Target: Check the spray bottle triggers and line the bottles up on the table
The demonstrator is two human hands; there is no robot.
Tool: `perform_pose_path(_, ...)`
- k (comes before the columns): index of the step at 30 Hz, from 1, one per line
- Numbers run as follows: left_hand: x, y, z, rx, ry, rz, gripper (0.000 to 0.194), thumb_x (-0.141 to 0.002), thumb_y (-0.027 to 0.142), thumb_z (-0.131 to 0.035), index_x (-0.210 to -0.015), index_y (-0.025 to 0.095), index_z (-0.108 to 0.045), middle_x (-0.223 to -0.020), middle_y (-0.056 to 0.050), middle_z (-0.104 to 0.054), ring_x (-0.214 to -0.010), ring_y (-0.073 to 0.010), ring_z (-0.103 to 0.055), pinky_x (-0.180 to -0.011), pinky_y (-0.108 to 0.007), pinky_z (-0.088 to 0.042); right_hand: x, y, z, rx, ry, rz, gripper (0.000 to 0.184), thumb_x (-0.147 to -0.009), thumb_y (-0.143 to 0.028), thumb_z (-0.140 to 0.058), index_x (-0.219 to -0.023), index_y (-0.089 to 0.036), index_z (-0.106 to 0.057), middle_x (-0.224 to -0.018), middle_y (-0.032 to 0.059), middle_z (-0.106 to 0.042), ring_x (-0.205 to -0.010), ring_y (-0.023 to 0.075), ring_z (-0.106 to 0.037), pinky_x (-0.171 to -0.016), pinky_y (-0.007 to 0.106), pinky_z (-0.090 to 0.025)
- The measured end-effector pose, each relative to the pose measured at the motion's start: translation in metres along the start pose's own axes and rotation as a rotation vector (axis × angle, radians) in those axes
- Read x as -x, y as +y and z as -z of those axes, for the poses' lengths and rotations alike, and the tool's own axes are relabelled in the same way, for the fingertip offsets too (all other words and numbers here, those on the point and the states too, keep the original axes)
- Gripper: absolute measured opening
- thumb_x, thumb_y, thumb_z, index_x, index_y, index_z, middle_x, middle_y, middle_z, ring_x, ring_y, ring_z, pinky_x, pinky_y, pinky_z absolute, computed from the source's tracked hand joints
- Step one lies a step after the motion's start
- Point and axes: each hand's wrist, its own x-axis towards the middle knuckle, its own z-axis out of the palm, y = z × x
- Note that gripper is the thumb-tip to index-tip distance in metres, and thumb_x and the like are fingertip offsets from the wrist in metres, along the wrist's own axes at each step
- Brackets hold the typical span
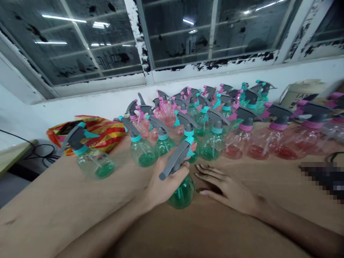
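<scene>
My left hand (163,182) is wrapped round the neck of a green spray bottle (182,193), which stands near the middle of the table. Its grey trigger head with turquoise parts rises above my fingers. Just right of that bottle, my right hand (224,182) rests low over the tabletop, fingers stretched out and apart, holding nothing. Behind my hands several green spray bottles (145,152) with turquoise collars form a row. Pink spray bottles (260,143) with pink collars continue it to the right. A lone green spray bottle (95,165) stands off to the left.
More pink and green bottles crowd behind the front row, against the white wall. A red and yellow bag (107,132) lies at the back left, and black cables (48,152) hang beyond the wooden table (53,204). A cream container (303,93) stands at the back right; a dark blurred object (328,179) lies rightward.
</scene>
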Motion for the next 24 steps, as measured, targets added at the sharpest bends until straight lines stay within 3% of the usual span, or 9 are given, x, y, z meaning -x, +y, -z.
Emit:
perform_pose_path(4, 0.0, 0.001, 0.001, 0.088, -0.036, 0.011, 0.036, -0.079, 0.024, -0.054, -0.114, 0.028, -0.063, -0.102, -0.002, -0.071, -0.094, -0.0212, -0.066, -0.079, -0.034, -0.054, 0.0, 0.0, -0.001, -0.008, 0.017, 0.008, 0.053, -0.091, -0.048, -0.052, -0.139, -0.029, -0.045, -0.145, 0.0035, -0.047, -0.136, 0.0227, -0.04, -0.112, 0.047, -0.035)
perform_pose_path(10, -0.001, -0.001, 0.005, 0.063, -0.05, 0.009, 0.022, -0.081, 0.031, -0.056, -0.1, 0.026, -0.066, -0.07, 0.001, -0.066, -0.061, -0.0171, -0.061, -0.063, -0.033, -0.052, 0.001, 0.002, -0.002, 0.002, 0.023, 0.012, 0.052, -0.091, -0.048, -0.051, -0.139, -0.029, -0.046, -0.145, 0.003, -0.046, -0.136, 0.0232, -0.04, -0.112, 0.049, -0.036)
perform_pose_path(18, 0.001, -0.001, 0.004, 0.085, 0.006, -0.034, 0.012, -0.081, 0.031, -0.057, -0.087, 0.024, -0.065, -0.085, -0.002, -0.067, -0.082, -0.0191, -0.063, -0.078, -0.034, -0.05, -0.001, 0.0, 0.001, 0.031, -0.004, 0.018, 0.054, -0.093, -0.051, -0.046, -0.137, -0.021, -0.049, -0.145, 0.0062, -0.046, -0.137, 0.0228, -0.038, -0.113, 0.048, -0.034)
perform_pose_path(24, 0.002, -0.003, 0.01, 0.013, 0.031, 0.056, 0.02, -0.078, 0.033, -0.057, -0.095, 0.027, -0.066, -0.075, 0.001, -0.066, -0.068, -0.0193, -0.06, -0.068, -0.034, -0.049, 0.0, 0.0, 0.001, 0.028, 0.014, 0.028, 0.053, -0.092, -0.051, -0.047, -0.137, -0.022, -0.049, -0.145, 0.0057, -0.046, -0.137, 0.0221, -0.038, -0.113, 0.048, -0.034)
